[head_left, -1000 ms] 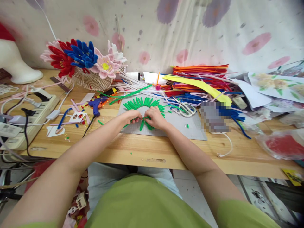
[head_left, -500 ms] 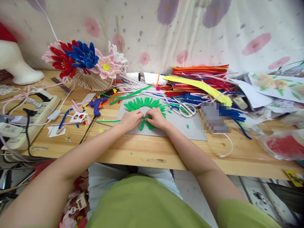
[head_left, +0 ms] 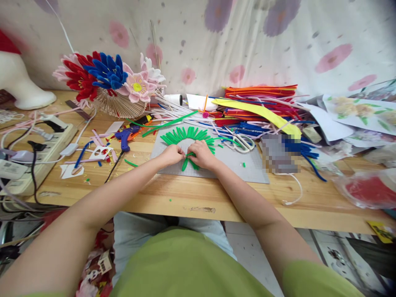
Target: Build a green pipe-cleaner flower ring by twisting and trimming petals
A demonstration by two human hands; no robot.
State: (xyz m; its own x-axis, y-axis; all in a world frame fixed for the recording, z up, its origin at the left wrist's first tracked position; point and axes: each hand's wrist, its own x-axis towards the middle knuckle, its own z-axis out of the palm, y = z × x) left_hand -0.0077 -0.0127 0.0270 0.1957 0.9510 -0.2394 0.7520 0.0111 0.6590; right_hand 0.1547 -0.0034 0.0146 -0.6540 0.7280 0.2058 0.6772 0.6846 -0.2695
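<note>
Over the grey cutting mat (head_left: 229, 168) my two hands meet, fingertips almost touching. My left hand (head_left: 172, 156) is closed in a pinch on a green pipe cleaner (head_left: 131, 163), whose loose end shows left of the wrist. Beside it, my right hand (head_left: 201, 155) pinches a short green pipe cleaner bundle (head_left: 189, 156); its fingers partly hide the grip. Below the fingers, green petal-like loops (head_left: 185, 166) stick out toward me. Behind both hands, a fan of green pipe cleaner loops (head_left: 185, 133) lies in an arc on the mat.
Scissors (head_left: 243, 143) lie at the mat's right edge, near a blurred-out device (head_left: 278, 154). To the left are a blue glue gun (head_left: 125, 138) and a power strip (head_left: 58, 144). Pipe cleaner bundles (head_left: 262, 93) and finished fuzzy flowers (head_left: 108, 74) stand along the back.
My left hand has shifted slightly, and less of the green pipe cleaner's loose end shows beside the left forearm. My right hand stays nearly in place.
</note>
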